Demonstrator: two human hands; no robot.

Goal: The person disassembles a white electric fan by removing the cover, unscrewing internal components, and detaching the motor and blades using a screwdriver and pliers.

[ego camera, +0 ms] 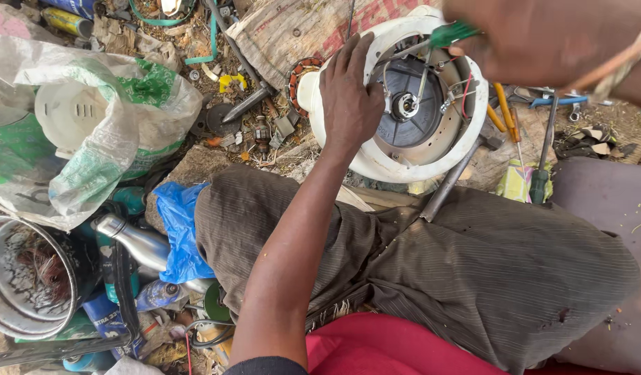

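Note:
A round white appliance housing (376,163) lies open side up on the ground in front of my knees. Inside it sit a grey disc with a metal hub (407,105) and some thin wires. My left hand (349,97) lies flat on the housing's left rim, fingers spread upward, steadying it. My right hand (542,38) is close to the camera at the top right, blurred, gripping a green-handled screwdriver (451,33) whose shaft points down into the housing.
Loose tools lie right of the housing: a hammer (459,173), orange-handled screwdrivers (504,111), blue pliers (560,101). At left are a plastic sack holding a white part (77,118), a steel bottle (129,239), a metal bowl (29,278) and a blue bag (178,229). Scrap litters the ground.

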